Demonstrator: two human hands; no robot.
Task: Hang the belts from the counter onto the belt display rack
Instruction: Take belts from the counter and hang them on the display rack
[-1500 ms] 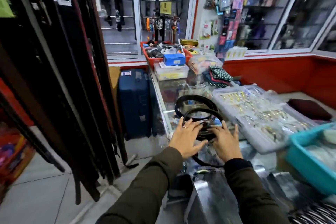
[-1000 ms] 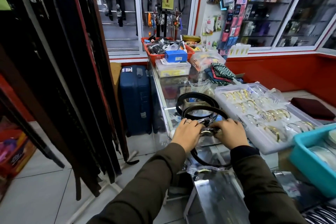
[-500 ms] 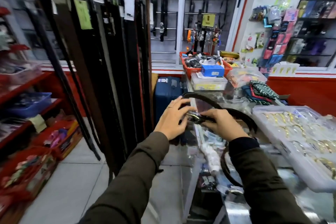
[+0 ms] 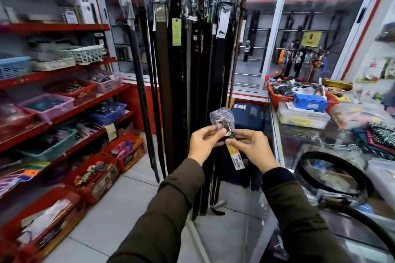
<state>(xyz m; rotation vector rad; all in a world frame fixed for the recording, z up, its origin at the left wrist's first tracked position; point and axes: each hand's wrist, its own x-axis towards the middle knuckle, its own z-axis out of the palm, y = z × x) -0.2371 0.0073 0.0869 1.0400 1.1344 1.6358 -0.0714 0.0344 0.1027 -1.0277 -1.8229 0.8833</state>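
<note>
Head view: before the belt display rack [image 4: 188,70], left hand [image 4: 203,145] and right hand [image 4: 252,149] both pinch a plastic-wrapped belt buckle [image 4: 223,124]; right of the rack, another belt [image 4: 333,175] lies coiled on the counter [image 4: 299,134].

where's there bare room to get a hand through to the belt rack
Open floor lies between the red shelving and the hanging belts. The glass counter at right is crowded with boxes and a coiled belt.
</note>
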